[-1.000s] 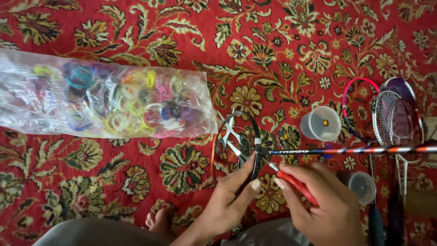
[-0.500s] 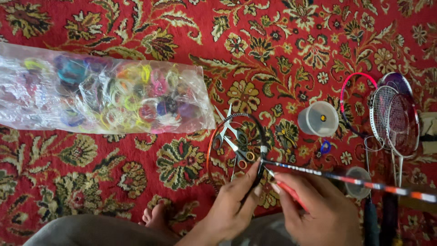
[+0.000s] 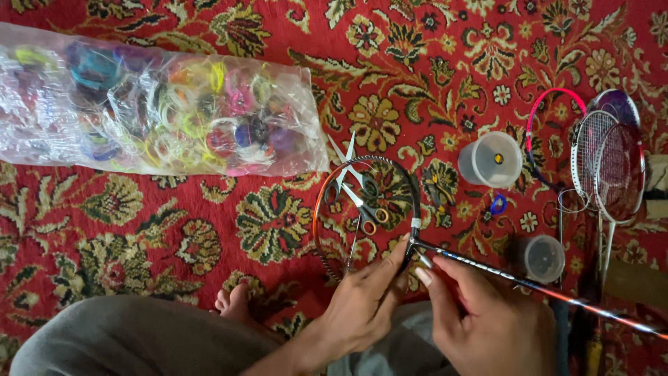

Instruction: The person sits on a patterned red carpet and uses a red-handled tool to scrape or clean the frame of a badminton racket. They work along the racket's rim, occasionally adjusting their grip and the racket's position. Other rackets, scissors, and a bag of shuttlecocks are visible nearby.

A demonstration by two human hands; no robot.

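A: How do the hands stand?

B: I see both low in the view. The left hand [image 3: 362,303] reaches up and right, fingers stretched, and its fingertips pinch the racket [image 3: 410,209] at the throat, where the frame meets the shaft. The right hand [image 3: 487,320] comes from the lower right, fingers curled, and grips the shaft just beside the left fingertips. So both hands are grasping the racket.

A: Where does the racket lie?

B: Its empty frame lies on the red carpet [image 3: 209,223], around two scissors [image 3: 355,191]. The shaft goes down to the right.

A: And around it?

B: A clear bag [image 3: 153,104] of coloured string coils lies at the upper left. Two small cups [image 3: 490,159] and more rackets [image 3: 605,160] are at the right. A bare foot [image 3: 233,303] shows beside my grey knee.
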